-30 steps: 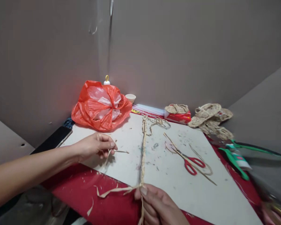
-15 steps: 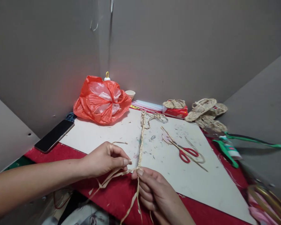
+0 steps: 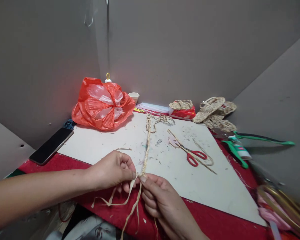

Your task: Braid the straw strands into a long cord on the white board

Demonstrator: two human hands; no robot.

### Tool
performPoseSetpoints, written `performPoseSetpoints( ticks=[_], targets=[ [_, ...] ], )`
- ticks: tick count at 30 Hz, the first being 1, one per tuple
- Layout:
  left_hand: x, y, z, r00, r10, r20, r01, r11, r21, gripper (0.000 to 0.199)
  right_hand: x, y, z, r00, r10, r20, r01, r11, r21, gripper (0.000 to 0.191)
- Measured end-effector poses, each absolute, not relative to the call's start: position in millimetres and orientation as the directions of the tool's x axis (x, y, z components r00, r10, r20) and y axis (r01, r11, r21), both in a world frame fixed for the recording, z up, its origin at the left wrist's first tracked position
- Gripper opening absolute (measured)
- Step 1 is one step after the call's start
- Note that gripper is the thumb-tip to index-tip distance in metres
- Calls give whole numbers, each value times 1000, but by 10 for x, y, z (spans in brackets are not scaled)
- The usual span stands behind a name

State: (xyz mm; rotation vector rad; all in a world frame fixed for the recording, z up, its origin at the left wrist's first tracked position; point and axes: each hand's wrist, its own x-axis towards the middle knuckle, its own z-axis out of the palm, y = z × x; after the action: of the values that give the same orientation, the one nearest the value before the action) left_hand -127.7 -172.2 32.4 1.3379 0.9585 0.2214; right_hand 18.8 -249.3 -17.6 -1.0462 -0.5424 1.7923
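Note:
A narrow braid of pale straw [image 3: 146,150] runs from the far side of the white board to my two hands at its near edge. My left hand [image 3: 120,170] pinches loose straw strands just left of the braid's near end. Close beside it, my right hand [image 3: 156,195] grips the near end of the braid between thumb and fingers. Loose strands [image 3: 130,215] hang below both hands over the red cloth. Red-handled scissors [image 3: 193,156] lie on the board to the right, among straw pieces.
A red plastic bag [image 3: 103,106] and a black phone [image 3: 51,145] are at the left. Woven straw slippers [image 3: 211,111], a red packet [image 3: 183,113], a paper cup [image 3: 134,96] and green-handled pliers [image 3: 236,155] lie along the back and right of the white board [image 3: 215,193].
My left hand has moved closer to my right hand, and the strands near it hang differently. The whole view has shifted slightly, with things appearing further left.

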Motion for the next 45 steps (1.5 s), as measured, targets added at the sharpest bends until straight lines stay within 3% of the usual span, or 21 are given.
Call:
performPoseSetpoints(
  ticks=[10, 14, 18, 23, 26, 28, 30, 33, 35, 37, 39, 41, 45],
  targets=[
    [-1163, -1798, 251, 610, 671, -422, 372, 228, 900, 6, 179, -2485, -154, -166, 893, -418, -487, -443, -753, 36],
    [-1168, -1850, 227, 573, 785, -235, 451, -63, 890, 3, 184, -2499, -186, -136, 893, -429, -507, -435, -745, 37],
    [-1194, -1899, 191, 602, 798, -20, 545, -392, 741, 12, 185, -2508, -201, -128, 894, -430, -511, -431, -744, 39],
    [-1257, -1943, 134, 754, 646, 120, 515, -694, 504, 19, 163, -2501, -188, -104, 891, -442, -527, -427, -735, 42],
    [-1289, -1955, 121, 818, 542, 191, 461, -818, 344, 21, 146, -2493, -184, -75, 891, -448, -528, -417, -740, 40],
    [-1298, -1944, 136, 828, 520, 211, 443, -836, 324, 24, 140, -2488, -181, -71, 893, -445, -519, -414, -748, 36],
    [-1297, -1909, 167, 816, 537, 214, 426, -809, 405, 23, 141, -2487, -174, -77, 893, -443, -512, -417, -751, 33],
    [-1280, -1811, 216, 740, 647, 180, 414, -651, 636, 15, 145, -2492, -161, -98, 890, -445, -502, -430, -750, 28],
    [-1264, -1737, 229, 675, 736, 53, 416, -439, 797, 8, 148, -2500, -155, -115, 886, -449, -489, -444, -751, 27],
    [-1244, -1681, 219, 678, 715, -169, 385, -150, 910, 12, 149, -2508, -153, -128, 883, -452, -476, -455, -753, 27],
    [-1224, -1654, 196, 738, 577, -350, 332, 142, 933, 17, 150, -2511, -150, -146, 879, -454, -459, -467, -756, 27],
    [-1206, -1649, 175, 772, 473, -425, 298, 321, 899, 19, 150, -2507, -145, -165, 873, -460, -442, -482, -756, 27],
    [-1185, -1646, 153, 748, 464, -474, 336, 351, 874, 15, 148, -2495, -148, -178, 865, -470, -432, -498, -752, 25]
  ],
)
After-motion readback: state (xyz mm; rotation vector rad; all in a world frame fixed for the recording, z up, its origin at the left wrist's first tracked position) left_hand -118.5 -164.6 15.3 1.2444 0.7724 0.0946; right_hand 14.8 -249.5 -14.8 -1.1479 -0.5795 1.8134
